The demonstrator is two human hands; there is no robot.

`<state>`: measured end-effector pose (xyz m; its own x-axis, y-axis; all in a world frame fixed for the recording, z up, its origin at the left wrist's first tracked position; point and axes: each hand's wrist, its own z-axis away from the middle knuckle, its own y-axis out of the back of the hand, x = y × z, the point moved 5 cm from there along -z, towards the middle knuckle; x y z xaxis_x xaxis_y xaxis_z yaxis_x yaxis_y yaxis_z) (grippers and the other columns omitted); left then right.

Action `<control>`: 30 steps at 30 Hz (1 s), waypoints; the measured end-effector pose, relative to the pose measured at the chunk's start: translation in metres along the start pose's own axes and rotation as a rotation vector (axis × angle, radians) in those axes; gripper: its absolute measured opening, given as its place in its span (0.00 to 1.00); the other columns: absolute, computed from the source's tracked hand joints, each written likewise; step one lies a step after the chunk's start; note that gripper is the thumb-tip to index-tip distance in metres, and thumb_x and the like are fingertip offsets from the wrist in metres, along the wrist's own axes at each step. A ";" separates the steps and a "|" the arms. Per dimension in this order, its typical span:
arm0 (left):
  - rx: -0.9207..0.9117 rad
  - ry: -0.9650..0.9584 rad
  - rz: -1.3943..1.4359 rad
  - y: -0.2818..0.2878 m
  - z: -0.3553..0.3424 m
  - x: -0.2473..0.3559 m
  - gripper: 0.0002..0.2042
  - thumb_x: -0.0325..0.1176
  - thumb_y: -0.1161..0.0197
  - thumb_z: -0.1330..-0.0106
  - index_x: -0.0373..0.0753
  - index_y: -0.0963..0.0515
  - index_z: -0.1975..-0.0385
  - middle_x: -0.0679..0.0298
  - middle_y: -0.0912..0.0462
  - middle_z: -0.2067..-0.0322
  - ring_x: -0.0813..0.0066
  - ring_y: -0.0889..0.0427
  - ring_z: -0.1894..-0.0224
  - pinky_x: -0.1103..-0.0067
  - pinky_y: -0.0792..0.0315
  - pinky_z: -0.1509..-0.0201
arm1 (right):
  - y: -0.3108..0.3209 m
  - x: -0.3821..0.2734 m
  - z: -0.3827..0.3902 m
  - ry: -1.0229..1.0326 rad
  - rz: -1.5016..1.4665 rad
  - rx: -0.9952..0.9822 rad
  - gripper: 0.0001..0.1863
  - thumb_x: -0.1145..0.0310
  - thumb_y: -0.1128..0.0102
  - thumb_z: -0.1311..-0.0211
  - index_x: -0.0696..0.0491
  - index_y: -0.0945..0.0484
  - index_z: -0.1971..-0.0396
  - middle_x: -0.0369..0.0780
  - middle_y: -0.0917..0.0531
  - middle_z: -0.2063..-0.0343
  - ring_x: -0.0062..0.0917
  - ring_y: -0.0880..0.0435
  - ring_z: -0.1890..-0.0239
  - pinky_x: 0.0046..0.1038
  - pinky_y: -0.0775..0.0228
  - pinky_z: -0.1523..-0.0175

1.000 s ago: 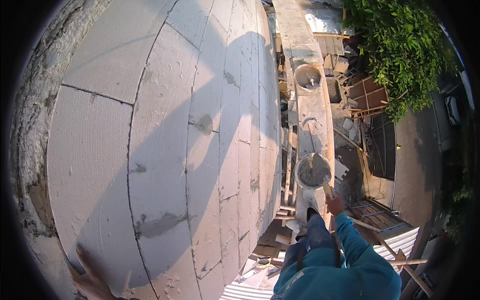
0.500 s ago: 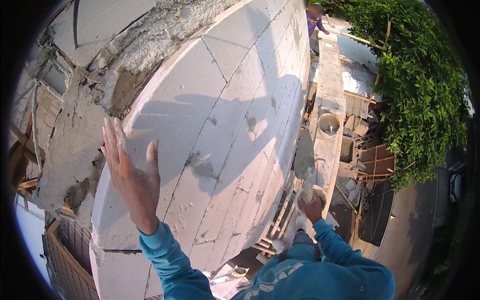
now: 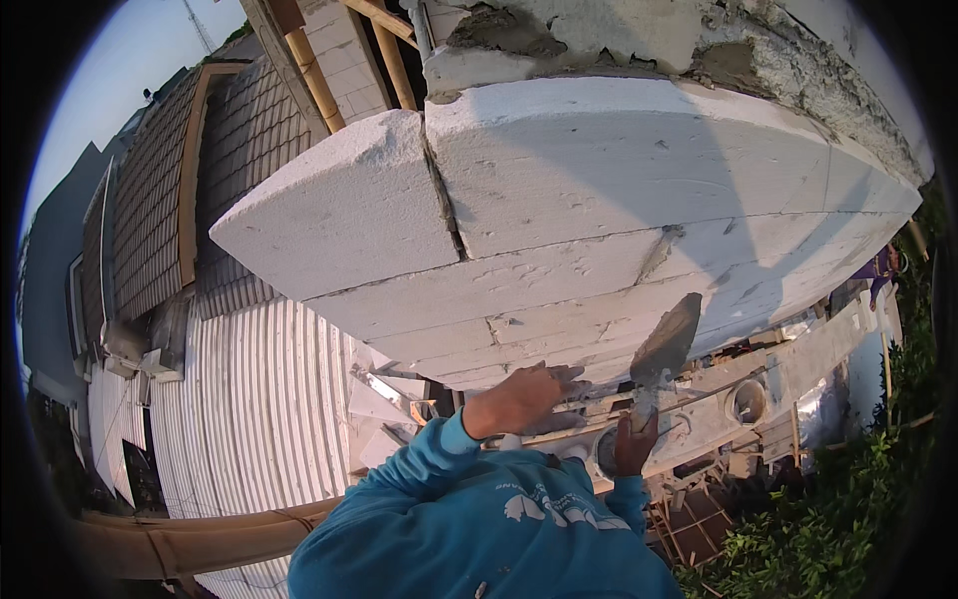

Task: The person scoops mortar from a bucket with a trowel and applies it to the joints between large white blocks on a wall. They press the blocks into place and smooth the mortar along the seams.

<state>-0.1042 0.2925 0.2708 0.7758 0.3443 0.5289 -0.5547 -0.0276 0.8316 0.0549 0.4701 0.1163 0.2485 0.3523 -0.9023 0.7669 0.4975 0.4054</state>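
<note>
My right hand [image 3: 636, 442] is wrapped round the handle of a trowel [image 3: 667, 342], whose grey, mortar-smeared blade points up in front of the wall. My left hand [image 3: 521, 399] is in front of my chest, with its fingers stretched toward the right and nothing seen in them. It is near the lower part of a white block wall [image 3: 569, 195]; whether the fingertips touch the wall I cannot tell. A bucket [image 3: 606, 451] stands just beside my right hand, partly hidden by it.
A second bucket [image 3: 746, 401] stands on the plank walkway [image 3: 813, 359] to the right. Rough concrete [image 3: 559, 35] lies above the wall. A corrugated metal roof [image 3: 249, 399] and a bamboo pole [image 3: 200, 544] are at left. Another person [image 3: 880, 268] is at far right.
My view has swung left toward the wall's end. My left hand has come down from the wall's top edge to its lower part. The trowel stays in my right hand.
</note>
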 end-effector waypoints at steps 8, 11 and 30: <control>0.055 0.488 0.071 -0.047 0.080 -0.064 0.30 0.53 0.40 0.34 0.36 0.27 0.40 0.48 0.26 0.40 0.50 0.24 0.42 0.63 0.29 0.39 | -0.046 -0.163 -0.053 0.367 -0.194 -0.417 0.22 0.67 0.38 0.39 0.63 0.28 0.48 0.50 0.17 0.65 0.37 0.15 0.64 0.34 0.24 0.57; 0.127 0.462 0.166 -0.037 0.095 -0.068 0.30 0.54 0.40 0.35 0.34 0.25 0.43 0.45 0.21 0.48 0.44 0.22 0.46 0.61 0.28 0.42 | -0.046 -0.228 -0.072 0.619 -0.169 -0.453 0.23 0.68 0.38 0.39 0.63 0.29 0.46 0.54 0.17 0.63 0.44 0.14 0.61 0.36 0.23 0.57; 0.201 0.494 0.150 -0.022 0.115 -0.089 0.28 0.50 0.37 0.35 0.36 0.26 0.42 0.45 0.26 0.41 0.45 0.22 0.44 0.63 0.28 0.39 | -0.100 -0.175 -0.027 0.627 -0.050 -0.434 0.23 0.65 0.37 0.38 0.60 0.30 0.46 0.54 0.18 0.62 0.50 0.16 0.64 0.41 0.24 0.62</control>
<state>-0.1269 0.1542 0.2250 0.4324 0.7207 0.5418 -0.5425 -0.2720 0.7948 -0.0818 0.3800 0.2377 -0.2622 0.6408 -0.7215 0.4351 0.7459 0.5044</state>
